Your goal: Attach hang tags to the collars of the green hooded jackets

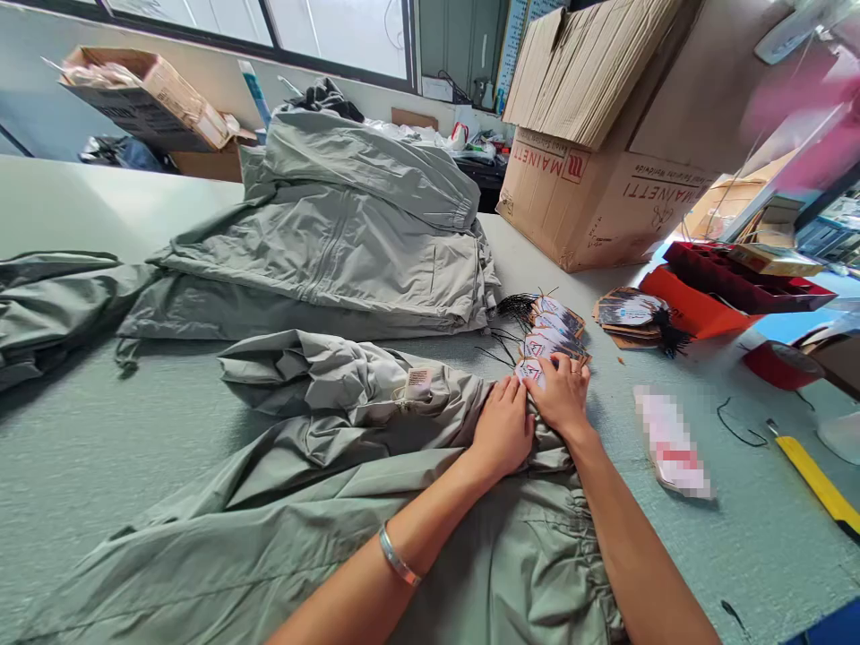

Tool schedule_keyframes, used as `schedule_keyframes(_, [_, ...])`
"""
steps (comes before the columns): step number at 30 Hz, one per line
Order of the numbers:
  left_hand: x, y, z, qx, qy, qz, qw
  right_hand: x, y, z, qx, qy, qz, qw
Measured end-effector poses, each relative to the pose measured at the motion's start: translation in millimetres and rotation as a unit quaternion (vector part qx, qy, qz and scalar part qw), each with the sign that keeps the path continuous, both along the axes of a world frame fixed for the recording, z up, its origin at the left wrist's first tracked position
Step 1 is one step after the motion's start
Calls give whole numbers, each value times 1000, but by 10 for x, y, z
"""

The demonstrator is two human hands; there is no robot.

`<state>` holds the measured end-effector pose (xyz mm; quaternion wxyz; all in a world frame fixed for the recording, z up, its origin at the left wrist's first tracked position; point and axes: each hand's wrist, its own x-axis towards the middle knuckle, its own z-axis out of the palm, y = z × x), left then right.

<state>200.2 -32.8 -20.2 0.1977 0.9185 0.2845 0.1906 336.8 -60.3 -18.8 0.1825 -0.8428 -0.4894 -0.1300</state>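
Note:
My left hand [503,428] lies flat on a crumpled grey-green nylon garment [269,546], and a metal bangle [398,555] circles that wrist. My right hand [561,394] rests just beyond it, its fingers over a printed hang tag [530,372]. That tag belongs to an overlapping row of hang tags [554,336] with black cords [514,309]. A small white label [417,383] is attached to the garment left of my hands. Behind them lies a folded pile of the same grey-green garments [322,242].
A large open MAINETTI cardboard box [591,197] stands on the far table edge. To the right are another tag bundle [632,313], a red tray [739,278], a pixelated packet [672,443], a loop of black cord [739,425] and a yellow-handled tool [820,484].

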Motion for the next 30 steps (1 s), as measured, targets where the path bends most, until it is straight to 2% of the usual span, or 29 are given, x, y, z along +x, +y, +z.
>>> schedule_keyframes(6, [-12,-6,-21,-4,-48,16,999,14,7,-24,16,5,8,1000])
schedule_keyframes(14, [-31,-2,10,-28,-77,10,997,19,-10,29,121,0,28,992])
schedule_keyframes(18, [-35,6,-4,-47,-89,8,995,16,-14,42,123,16,32,992])
schedule_keyframes(25, [-50,16,20,-67,-114,-3,991,36,1,37,143,96,6,985])
schedule_keyframes(30, [-59,29,85,-84,-155,8,984,122,4,45,198,211,-18,957])
